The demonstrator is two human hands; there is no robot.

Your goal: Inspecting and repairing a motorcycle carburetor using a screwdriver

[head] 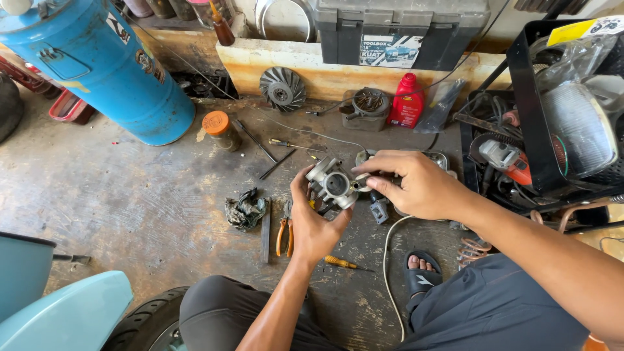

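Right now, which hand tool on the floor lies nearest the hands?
The orange-handled pliers, just beside the left hand; the yellow-handled screwdriver lies nearer the knees.

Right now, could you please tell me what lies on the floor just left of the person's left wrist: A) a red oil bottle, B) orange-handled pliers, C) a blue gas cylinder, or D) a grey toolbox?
B: the orange-handled pliers lie on the concrete floor beside the left hand, which holds the carburetor together with the right hand.
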